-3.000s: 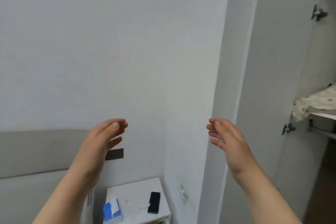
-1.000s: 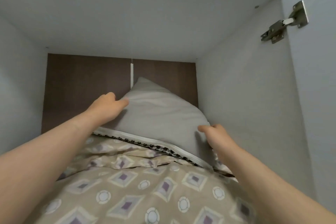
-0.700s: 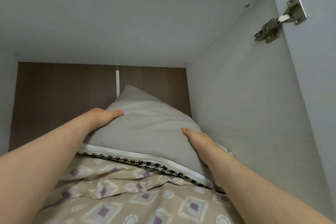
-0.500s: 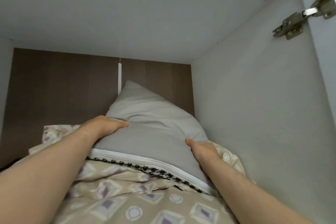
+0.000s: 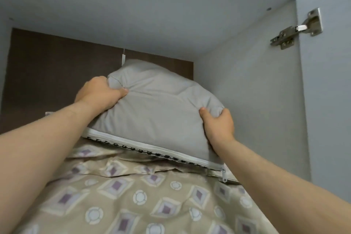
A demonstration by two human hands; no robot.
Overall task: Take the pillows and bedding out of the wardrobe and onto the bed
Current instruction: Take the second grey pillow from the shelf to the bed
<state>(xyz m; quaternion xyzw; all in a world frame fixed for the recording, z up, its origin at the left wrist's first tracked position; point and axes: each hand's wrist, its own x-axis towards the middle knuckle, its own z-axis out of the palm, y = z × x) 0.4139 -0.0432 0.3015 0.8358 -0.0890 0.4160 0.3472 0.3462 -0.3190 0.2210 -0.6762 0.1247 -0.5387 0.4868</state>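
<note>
A grey pillow with a white zipper edge lies on top of folded beige bedding with a purple and white pattern, inside the upper wardrobe compartment. My left hand grips the pillow's left upper corner, the fabric bunched under the thumb. On the pillow's right edge my right hand is closed with the thumb on top. The pillow's near edge is tilted up off the bedding.
The wardrobe's grey ceiling sits close above the pillow. Behind it is a dark brown back panel. The grey right side wall is close by my right hand. A metal hinge joins the open door at the right.
Both hands have closed on the pillow's sides. The pillow has been squeezed and drawn toward me, its near edge lifted from the bedding.
</note>
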